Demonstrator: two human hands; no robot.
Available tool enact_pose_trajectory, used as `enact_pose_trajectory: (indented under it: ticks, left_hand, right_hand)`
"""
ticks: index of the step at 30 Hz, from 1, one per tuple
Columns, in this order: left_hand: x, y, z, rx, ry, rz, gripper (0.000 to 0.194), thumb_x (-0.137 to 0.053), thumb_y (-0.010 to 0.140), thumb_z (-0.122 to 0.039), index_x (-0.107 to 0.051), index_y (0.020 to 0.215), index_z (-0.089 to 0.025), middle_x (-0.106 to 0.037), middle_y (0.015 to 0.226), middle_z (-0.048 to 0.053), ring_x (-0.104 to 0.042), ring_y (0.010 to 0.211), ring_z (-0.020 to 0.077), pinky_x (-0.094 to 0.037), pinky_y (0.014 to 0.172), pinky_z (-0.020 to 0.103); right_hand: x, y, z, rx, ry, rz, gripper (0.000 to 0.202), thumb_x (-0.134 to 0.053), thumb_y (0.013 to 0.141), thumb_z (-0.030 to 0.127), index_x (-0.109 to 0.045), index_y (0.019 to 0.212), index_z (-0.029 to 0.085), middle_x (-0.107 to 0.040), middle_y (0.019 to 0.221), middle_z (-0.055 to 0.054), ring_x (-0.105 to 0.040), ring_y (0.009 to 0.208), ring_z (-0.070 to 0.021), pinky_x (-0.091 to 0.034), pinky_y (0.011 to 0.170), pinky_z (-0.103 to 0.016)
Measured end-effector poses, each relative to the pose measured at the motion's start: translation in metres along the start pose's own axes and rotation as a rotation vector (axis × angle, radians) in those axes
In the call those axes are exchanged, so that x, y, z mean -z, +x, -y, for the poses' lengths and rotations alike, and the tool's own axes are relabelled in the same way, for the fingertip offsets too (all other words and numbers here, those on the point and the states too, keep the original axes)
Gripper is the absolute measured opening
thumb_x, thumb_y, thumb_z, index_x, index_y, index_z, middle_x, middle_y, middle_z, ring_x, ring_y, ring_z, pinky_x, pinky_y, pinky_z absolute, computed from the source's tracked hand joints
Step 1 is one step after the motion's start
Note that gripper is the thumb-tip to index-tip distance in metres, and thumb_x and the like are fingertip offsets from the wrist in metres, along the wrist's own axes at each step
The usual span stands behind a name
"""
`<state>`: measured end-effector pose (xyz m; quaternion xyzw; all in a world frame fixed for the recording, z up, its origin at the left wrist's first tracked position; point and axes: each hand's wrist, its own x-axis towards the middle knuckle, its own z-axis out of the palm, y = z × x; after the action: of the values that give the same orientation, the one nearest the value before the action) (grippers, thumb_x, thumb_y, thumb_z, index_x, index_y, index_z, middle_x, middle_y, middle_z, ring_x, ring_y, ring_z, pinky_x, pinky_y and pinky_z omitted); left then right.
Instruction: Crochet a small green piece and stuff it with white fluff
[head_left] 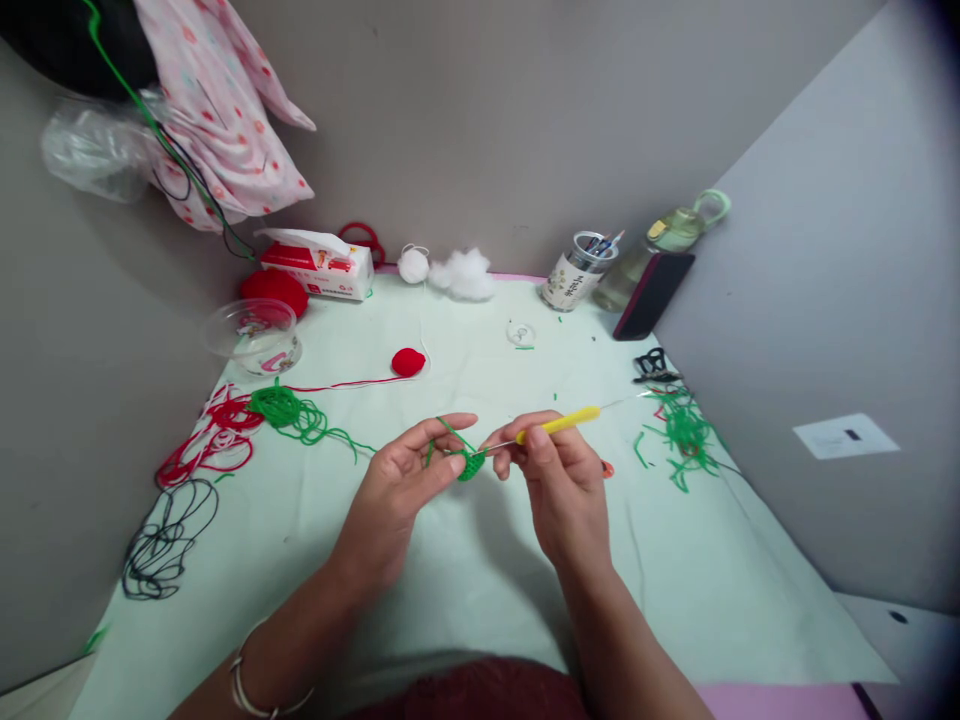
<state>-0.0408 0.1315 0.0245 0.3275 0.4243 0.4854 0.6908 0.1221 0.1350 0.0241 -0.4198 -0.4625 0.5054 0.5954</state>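
Centre of frame: left hand (394, 485) pinches a small green crocheted piece (471, 466) between thumb and fingers, the grip closed on its edge. A green strand runs up over the raised index finger. Right hand (570, 485), just right of centre, closes round a yellow-handled hook (566, 422), thumb on the handle; the thin metal shaft points left, its tip at the crocheted piece. Whether the tip passes through a stitch: cannot tell.

Left of centre, a loose heap of green yarn (289, 412) trails a strand toward the left hand. Beside it, at the left edge of the cloth, tangled red yarn (217, 440); below that, dark cord (169, 545) in loose loops. Small red ball (408, 362) above the left hand, red thread running left from it.

Upper left: clear plastic tub (262, 352), and behind it a red-and-white tissue pack (322, 270). Top middle: white yarn ball (413, 265) next to white stuffing (466, 275). Upper right: pen tin (576, 280), green-lidded bottle (667, 240), dark phone (654, 296) leaning, tilted. Right side: black hair clip (655, 366) above scattered green yarn scraps (684, 430). Pale cloth (465, 610) beneath it all.
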Motion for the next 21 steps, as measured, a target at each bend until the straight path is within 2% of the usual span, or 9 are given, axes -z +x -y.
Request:
enact_pose_trajectory:
  ticks: [5, 7, 9, 12, 15, 18, 21]
  left_hand:
    - [-0.001, -0.002, 0.004, -0.089, 0.145, -0.081, 0.028, -0.079, 0.085, -0.028, -0.08, 0.112, -0.029, -0.062, 0.086, 0.0, -0.054, 0.084, 0.0157, -0.043, 0.081, 0.028]
    - [-0.002, -0.002, 0.003, -0.116, 0.186, -0.112, 0.027, -0.079, 0.084, -0.027, -0.08, 0.112, -0.029, -0.062, 0.085, -0.001, -0.053, 0.083, 0.0152, -0.043, 0.08, 0.027]
    - [-0.002, -0.003, 0.003, -0.107, 0.17, -0.097, 0.03, -0.081, 0.083, -0.028, -0.08, 0.113, -0.029, -0.063, 0.085, 0.0, -0.054, 0.083, 0.0152, -0.043, 0.08, 0.027]
    - [-0.001, -0.003, 0.001, -0.051, 0.105, -0.025, 0.033, -0.083, 0.082, -0.031, -0.079, 0.115, -0.031, -0.064, 0.089, 0.0, -0.055, 0.085, 0.015, -0.044, 0.08, 0.027]
    - [0.0, -0.003, 0.0, -0.036, 0.079, 0.015, 0.033, -0.082, 0.083, -0.032, -0.079, 0.116, -0.031, -0.063, 0.089, 0.0, -0.055, 0.086, 0.0154, -0.045, 0.079, 0.027]
    - [0.0, -0.002, -0.001, -0.045, 0.098, 0.01, 0.033, -0.081, 0.084, -0.031, -0.078, 0.117, -0.03, -0.062, 0.088, 0.0, -0.054, 0.084, 0.0157, -0.045, 0.078, 0.027]
    - [0.001, -0.002, -0.001, -0.065, 0.148, -0.019, 0.034, -0.079, 0.084, -0.029, -0.078, 0.118, -0.029, -0.061, 0.086, 0.0, -0.053, 0.081, 0.0142, -0.045, 0.078, 0.026]
  right_hand:
    - [-0.002, -0.011, -0.001, 0.301, -0.358, 0.018, 0.021, -0.054, 0.104, 0.02, -0.074, 0.101, 0.025, -0.076, 0.092, -0.003, -0.068, 0.074, -0.0154, -0.055, 0.07, -0.032]
    - [-0.002, -0.014, -0.001, 0.421, -0.429, 0.041, 0.023, -0.054, 0.103, 0.016, -0.074, 0.107, 0.026, -0.076, 0.094, -0.003, -0.068, 0.078, -0.0165, -0.055, 0.072, -0.033]
    - [-0.002, -0.013, -0.001, 0.401, -0.364, 0.016, 0.022, -0.053, 0.104, 0.017, -0.074, 0.106, 0.025, -0.076, 0.093, -0.003, -0.068, 0.077, -0.0162, -0.055, 0.071, -0.033]
    - [-0.002, -0.008, -0.001, 0.205, -0.131, -0.04, 0.023, -0.052, 0.106, 0.025, -0.073, 0.097, 0.023, -0.075, 0.089, -0.003, -0.067, 0.071, -0.014, -0.054, 0.066, -0.03]
    - [-0.001, -0.004, -0.001, 0.121, 0.01, -0.016, 0.023, -0.054, 0.106, 0.03, -0.073, 0.095, 0.023, -0.075, 0.089, -0.002, -0.067, 0.071, -0.0133, -0.054, 0.066, -0.029]
    - [-0.001, -0.005, 0.0, 0.137, 0.005, 0.017, 0.023, -0.054, 0.106, 0.029, -0.073, 0.096, 0.024, -0.075, 0.089, -0.002, -0.066, 0.071, -0.0136, -0.055, 0.067, -0.03]
    - [0.0, -0.008, 0.0, 0.237, -0.151, 0.041, 0.022, -0.052, 0.106, 0.024, -0.073, 0.099, 0.024, -0.075, 0.091, -0.003, -0.066, 0.073, -0.0147, -0.055, 0.069, -0.031]
